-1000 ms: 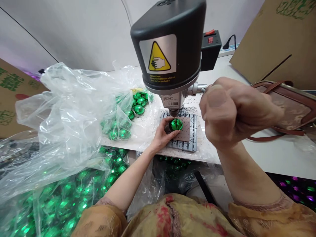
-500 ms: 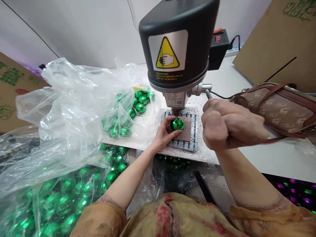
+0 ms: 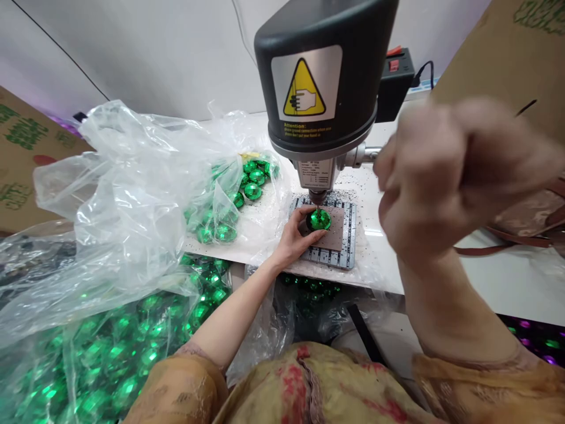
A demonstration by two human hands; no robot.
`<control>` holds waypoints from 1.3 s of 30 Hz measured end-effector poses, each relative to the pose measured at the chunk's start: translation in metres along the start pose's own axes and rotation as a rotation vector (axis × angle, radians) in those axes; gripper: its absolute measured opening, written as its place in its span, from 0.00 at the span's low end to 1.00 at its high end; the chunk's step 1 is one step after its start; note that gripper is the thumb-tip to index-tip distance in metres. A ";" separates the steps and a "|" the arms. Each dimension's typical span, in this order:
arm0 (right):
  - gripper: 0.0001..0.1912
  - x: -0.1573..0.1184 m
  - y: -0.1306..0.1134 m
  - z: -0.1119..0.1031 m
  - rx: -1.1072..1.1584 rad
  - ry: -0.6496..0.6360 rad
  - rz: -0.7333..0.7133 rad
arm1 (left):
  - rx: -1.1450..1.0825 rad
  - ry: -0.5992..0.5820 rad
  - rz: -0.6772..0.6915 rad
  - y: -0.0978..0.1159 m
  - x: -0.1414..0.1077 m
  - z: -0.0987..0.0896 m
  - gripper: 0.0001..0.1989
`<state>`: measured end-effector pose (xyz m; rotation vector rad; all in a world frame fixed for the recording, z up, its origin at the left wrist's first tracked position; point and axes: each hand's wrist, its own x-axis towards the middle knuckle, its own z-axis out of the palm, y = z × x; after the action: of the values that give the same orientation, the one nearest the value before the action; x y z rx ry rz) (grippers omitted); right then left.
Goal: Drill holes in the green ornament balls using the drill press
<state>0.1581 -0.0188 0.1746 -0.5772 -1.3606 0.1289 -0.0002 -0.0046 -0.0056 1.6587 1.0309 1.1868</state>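
Note:
My left hand [image 3: 292, 240] grips a shiny green faceted ball [image 3: 321, 220] between thumb and fingers. The ball sits on a pinkish-brown pad [image 3: 336, 232] over the slotted metal base [image 3: 350, 244] of a black drill press [image 3: 364, 65]. Above it, the chuck [image 3: 318, 198] carries a thin bit whose tip meets the top of the ball. My right hand [image 3: 441, 171], smeared by motion, is closed around the drill press's lever [image 3: 369, 154]; the handle's end is hidden inside the fist.
Several green balls [image 3: 253, 191] lie left of the press, partly under clear plastic bagging [image 3: 128, 176]. A large bag of green balls [image 3: 119, 353] fills the lower left. Dark shavings dot the white table [image 3: 521, 282]. Cardboard boxes [image 3: 477, 59] and a brown handbag [image 3: 521, 218] stand right.
My right hand has risen and come closer to the camera, swinging the lever up. My left hand still holds the ball in the same place under the bit.

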 end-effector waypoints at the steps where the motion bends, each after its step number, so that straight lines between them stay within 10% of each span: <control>1: 0.26 0.009 -0.004 0.002 0.022 0.143 0.027 | -0.010 -0.005 -0.005 0.000 0.000 0.000 0.29; 10: 0.21 0.037 0.006 0.009 0.101 0.114 0.069 | -0.031 -0.003 0.015 0.004 -0.002 0.000 0.27; 26: 0.23 0.039 0.011 0.016 0.183 0.205 0.010 | 0.248 0.387 0.212 0.006 -0.028 -0.001 0.22; 39: 0.22 0.036 0.009 0.012 0.174 0.178 0.027 | 0.457 0.304 0.453 0.048 -0.058 -0.002 0.21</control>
<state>0.1565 0.0075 0.2037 -0.4492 -1.1566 0.2109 -0.0073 -0.0735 0.0237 2.1966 1.2166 1.6240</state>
